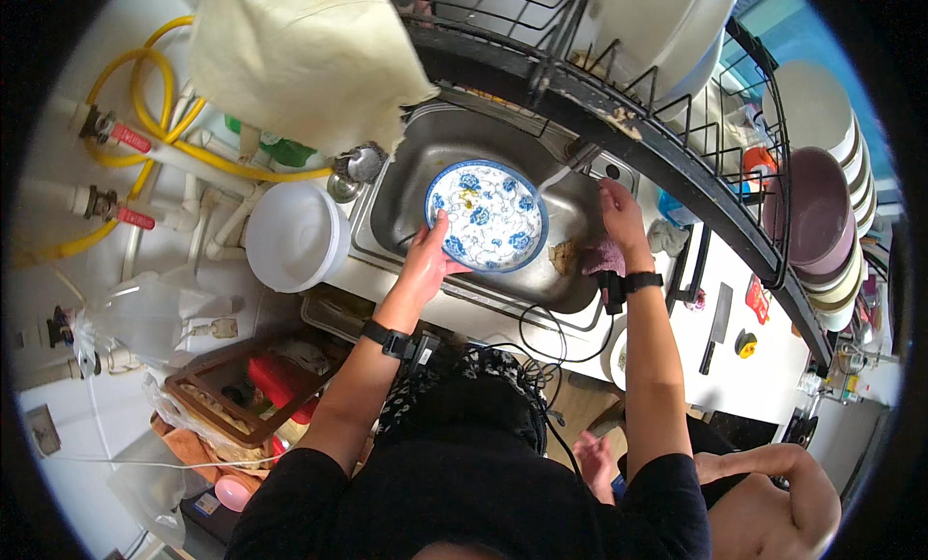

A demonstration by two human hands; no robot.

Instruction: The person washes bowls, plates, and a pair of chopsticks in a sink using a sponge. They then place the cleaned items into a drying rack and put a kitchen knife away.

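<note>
My left hand [428, 261] grips the near left rim of a white plate [500, 226] with blue flowers and a blue edge. The thumb lies on top of the plate, which is held over a stainless steel sink [406, 154]. Yellowish food bits stick to the plate's upper left part. A metal faucet [562, 172] reaches in from the far right, its spout end close to the plate's rim. My right hand [622, 212] is at the sink's right side, near the faucet; whether its fingertips touch anything is unclear. Below it, a purple cloth [603, 258] lies at the sink edge.
A black dish rack [500, 60] arches over the sink, with stacked bowls [808, 205] at right. A white bucket [290, 237] stands left. A cleaver [718, 324] lies on the counter. Cables hang near my right wrist. Another person [768, 495] is at lower right.
</note>
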